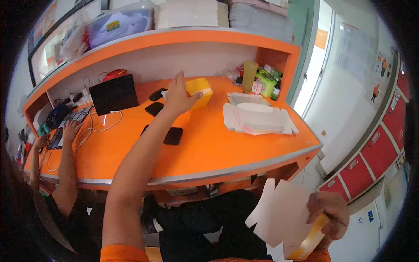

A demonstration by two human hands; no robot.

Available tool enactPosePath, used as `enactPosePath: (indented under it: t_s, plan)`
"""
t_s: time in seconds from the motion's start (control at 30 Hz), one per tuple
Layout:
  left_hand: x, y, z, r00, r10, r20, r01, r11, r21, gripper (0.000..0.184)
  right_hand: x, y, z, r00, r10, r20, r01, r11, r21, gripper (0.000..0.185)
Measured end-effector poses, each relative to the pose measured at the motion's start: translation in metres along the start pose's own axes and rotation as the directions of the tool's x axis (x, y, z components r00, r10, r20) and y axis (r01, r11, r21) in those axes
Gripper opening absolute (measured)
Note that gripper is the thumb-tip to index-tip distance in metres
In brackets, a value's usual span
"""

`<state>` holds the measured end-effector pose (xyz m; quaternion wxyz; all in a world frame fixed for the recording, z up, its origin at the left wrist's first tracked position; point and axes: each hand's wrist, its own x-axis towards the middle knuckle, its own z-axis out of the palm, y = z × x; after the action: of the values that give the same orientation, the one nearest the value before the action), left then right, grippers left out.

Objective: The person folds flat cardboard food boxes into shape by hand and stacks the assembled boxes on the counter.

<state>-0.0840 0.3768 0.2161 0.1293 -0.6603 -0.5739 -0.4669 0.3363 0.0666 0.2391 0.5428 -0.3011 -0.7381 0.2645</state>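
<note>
Right hand (pixel 332 212)'s clamped on an unfolded carton (pixel 281 209), left hand (pixel 176 99)'s splayed by the yellow box (pixel 202 89), so a sloppy swipe could topple it.

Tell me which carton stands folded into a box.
The yellow one by the left hand on the desk. The carton in the right hand is opened out, and the pale ones at the desk's right lie flattened.
</note>
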Motion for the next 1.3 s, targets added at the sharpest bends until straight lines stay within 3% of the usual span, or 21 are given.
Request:
enactPosePath:
  t_s: [0.03, 0.13, 0.23, 0.3, 0.37, 0.43, 0.5, 0.57, 0.67, 0.73, 0.77, 0.83, 0.93, 0.97, 1.03, 1.07, 1.13, 1.17, 1.23, 1.3]
  plan:
    - [0.006, -0.010, 0.004, 0.959, -0.184, 0.215, 0.225, 0.957, -0.185, 0.076, 0.003, 0.012, -0.017, 0.994, -0.106, 0.006, 0.106, 0.993, 0.046, 0.034]
    - [0.002, -0.036, 0.017, 0.973, -0.079, 0.216, 0.125, 0.970, -0.209, 0.060, 0.030, 0.020, -0.028, 0.926, -0.376, -0.037, 0.376, 0.908, 0.186, 0.019]
    - [-0.006, -0.036, 0.008, 0.930, 0.232, 0.285, -0.092, 0.898, -0.431, 0.045, 0.082, 0.019, -0.012, 0.880, -0.461, -0.116, 0.465, 0.885, 0.003, 0.019]
    - [-0.019, -0.033, 0.005, 0.903, 0.332, 0.273, -0.239, 0.915, -0.324, 0.040, 0.119, 0.030, 0.013, 0.891, -0.439, -0.117, 0.412, 0.889, -0.198, 0.023]
    - [-0.026, -0.030, 0.005, 0.871, 0.427, 0.244, -0.372, 0.897, -0.240, 0.037, 0.171, 0.050, 0.037, 0.906, -0.406, 0.123, 0.420, 0.819, -0.390, 0.021]
    - [-0.027, -0.026, 0.008, 0.839, 0.509, 0.190, -0.479, 0.858, -0.183, 0.036, 0.214, 0.089, 0.066, 0.891, -0.413, 0.191, 0.449, 0.734, -0.510, 0.021]
    - [-0.026, -0.024, 0.011, 0.837, 0.490, 0.243, -0.449, 0.869, -0.206, 0.044, 0.255, 0.131, 0.092, 0.859, -0.428, 0.280, 0.511, 0.693, -0.509, 0.022]
    - [-0.027, -0.019, 0.010, 0.864, 0.425, 0.270, -0.369, 0.899, -0.235, 0.055, 0.286, 0.173, 0.116, 0.815, -0.464, 0.348, 0.575, 0.728, -0.375, 0.023]
    - [-0.033, -0.004, -0.002, 0.930, 0.253, 0.267, -0.176, 0.944, -0.279, 0.075, 0.307, 0.222, 0.142, 0.890, -0.206, 0.407, 0.316, 0.921, -0.226, 0.012]
    - [-0.034, -0.001, -0.003, 0.954, 0.146, 0.261, -0.062, 0.951, -0.304, 0.087, 0.314, 0.238, 0.146, 0.861, -0.176, 0.478, 0.354, 0.882, -0.312, 0.009]
    - [-0.033, 0.000, -0.002, 0.959, 0.180, 0.216, -0.106, 0.943, -0.315, 0.081, 0.317, 0.246, 0.146, 0.845, -0.156, 0.512, 0.372, 0.858, -0.353, 0.008]
    - [-0.032, -0.002, 0.003, 0.959, 0.250, 0.129, -0.196, 0.923, -0.332, 0.070, 0.317, 0.273, 0.152, 0.851, -0.166, 0.498, 0.331, 0.907, -0.262, 0.010]
    - [-0.032, 0.000, -0.005, 0.851, 0.518, 0.081, -0.520, 0.854, -0.008, 0.048, 0.314, 0.286, 0.155, 0.849, -0.207, 0.486, 0.356, 0.904, -0.238, 0.013]
    - [-0.032, 0.001, -0.006, 0.845, 0.530, 0.068, -0.532, 0.847, 0.001, 0.042, 0.311, 0.287, 0.155, 0.847, -0.222, 0.483, 0.376, 0.892, -0.251, 0.014]
    - [-0.032, -0.001, -0.004, 0.829, 0.558, 0.042, -0.559, 0.829, 0.014, 0.030, 0.311, 0.289, 0.152, 0.849, -0.121, 0.515, 0.258, 0.944, -0.203, 0.017]
    - [-0.031, -0.003, 0.001, 0.852, 0.501, 0.149, -0.504, 0.863, -0.022, 0.031, 0.312, 0.289, 0.149, 0.844, -0.076, 0.531, 0.199, 0.963, -0.180, 0.018]
    - [-0.028, -0.011, 0.009, 0.855, 0.372, 0.360, -0.377, 0.924, -0.061, 0.032, 0.308, 0.274, 0.141, 0.898, -0.153, 0.414, 0.216, 0.970, -0.111, 0.023]
    - [-0.029, -0.014, 0.010, 0.858, 0.382, 0.342, -0.381, 0.922, -0.071, 0.032, 0.306, 0.263, 0.136, 0.916, -0.189, 0.354, 0.230, 0.970, -0.075, 0.025]
    - [-0.032, -0.011, 0.007, 0.868, 0.393, 0.304, -0.383, 0.919, -0.093, 0.031, 0.296, 0.232, 0.102, 0.963, -0.102, 0.248, 0.159, 0.963, -0.220, 0.038]
    - [-0.035, -0.004, -0.001, 0.882, 0.365, 0.299, -0.364, 0.929, -0.060, 0.033, 0.280, 0.211, 0.066, 0.927, 0.106, 0.360, 0.099, 0.856, -0.507, 0.051]
